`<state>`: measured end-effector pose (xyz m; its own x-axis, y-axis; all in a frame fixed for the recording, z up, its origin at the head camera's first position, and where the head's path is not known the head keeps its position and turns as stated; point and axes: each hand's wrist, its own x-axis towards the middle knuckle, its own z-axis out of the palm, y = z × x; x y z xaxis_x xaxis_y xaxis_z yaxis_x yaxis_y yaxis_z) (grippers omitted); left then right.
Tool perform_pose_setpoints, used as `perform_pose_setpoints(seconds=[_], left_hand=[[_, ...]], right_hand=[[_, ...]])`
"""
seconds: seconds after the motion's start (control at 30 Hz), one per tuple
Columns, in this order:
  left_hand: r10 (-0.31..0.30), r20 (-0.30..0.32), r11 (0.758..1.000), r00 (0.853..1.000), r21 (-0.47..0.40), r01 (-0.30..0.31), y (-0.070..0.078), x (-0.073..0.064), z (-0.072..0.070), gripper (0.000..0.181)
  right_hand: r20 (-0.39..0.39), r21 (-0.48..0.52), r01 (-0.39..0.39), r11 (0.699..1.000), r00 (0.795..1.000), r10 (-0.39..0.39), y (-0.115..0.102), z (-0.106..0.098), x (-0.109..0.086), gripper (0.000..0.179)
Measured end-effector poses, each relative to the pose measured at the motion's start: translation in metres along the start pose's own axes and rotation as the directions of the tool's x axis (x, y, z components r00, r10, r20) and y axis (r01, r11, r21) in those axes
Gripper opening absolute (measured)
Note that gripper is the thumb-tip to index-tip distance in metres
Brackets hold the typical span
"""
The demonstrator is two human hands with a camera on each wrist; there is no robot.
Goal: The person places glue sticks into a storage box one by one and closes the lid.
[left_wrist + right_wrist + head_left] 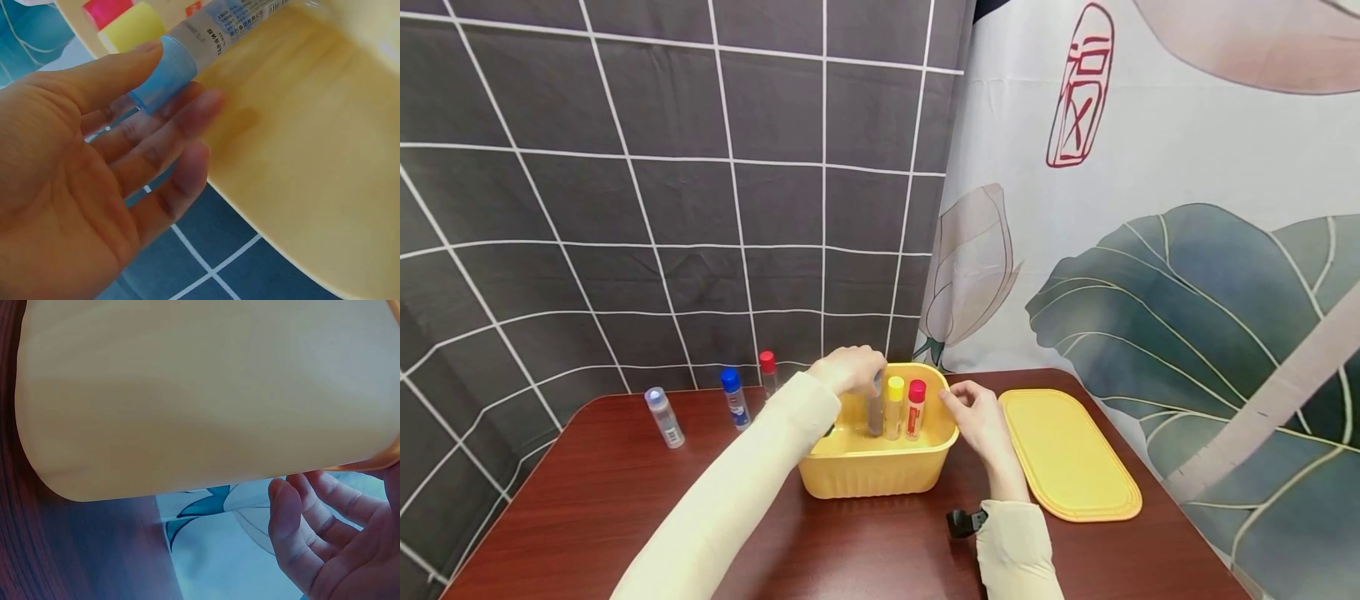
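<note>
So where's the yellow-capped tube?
In the head view, the yellow-capped tube stands in the tub, right of the left hand, left of a red-capped tube.

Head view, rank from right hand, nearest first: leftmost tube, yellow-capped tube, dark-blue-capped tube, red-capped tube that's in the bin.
1. Red-capped tube: in the bin, left of the right hand.
2. Yellow-capped tube: same bin, next one left.
3. Dark-blue-capped tube: on the table, left of the bin.
4. Leftmost tube: toward the table's left end.

Chinese print (219, 42) marks the tube (201, 45); a red seal (1081, 92), the curtain (1150, 158).
</note>
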<state>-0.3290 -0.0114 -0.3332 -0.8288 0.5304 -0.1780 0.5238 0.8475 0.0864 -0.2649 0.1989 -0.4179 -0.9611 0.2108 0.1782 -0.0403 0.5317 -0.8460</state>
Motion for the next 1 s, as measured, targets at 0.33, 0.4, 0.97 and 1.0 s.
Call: perform_pose_setpoints(seconds=[0.33,0.4,0.97,1.0], left_hand=[[-0.009,0.026,0.999,1.000,-0.033,0.009,-0.003,0.001,0.006,0.015],[-0.005,0.027,0.999,1.000,-0.036,0.006,-0.003,0.002,0.006,0.015],[-0.009,0.038,0.993,0.999,-0.119,0.013,-0.013,-0.007,0.002,0.036],[-0.014,0.036,0.991,0.999,-0.130,0.018,-0.013,-0.009,0.001,0.038]], right_hand=[[0.011,0.019,-0.018,1.000,1.000,0.018,-0.001,0.000,-0.001,0.023],[0.013,0.021,-0.017,1.000,1.000,0.017,-0.001,0.000,0.000,0.023],[0.016,0.018,-0.011,1.000,1.000,0.010,-0.001,0.000,0.000,0.024],[0.015,0.018,-0.010,1.000,1.000,0.010,-0.001,0.000,0.000,0.024]])
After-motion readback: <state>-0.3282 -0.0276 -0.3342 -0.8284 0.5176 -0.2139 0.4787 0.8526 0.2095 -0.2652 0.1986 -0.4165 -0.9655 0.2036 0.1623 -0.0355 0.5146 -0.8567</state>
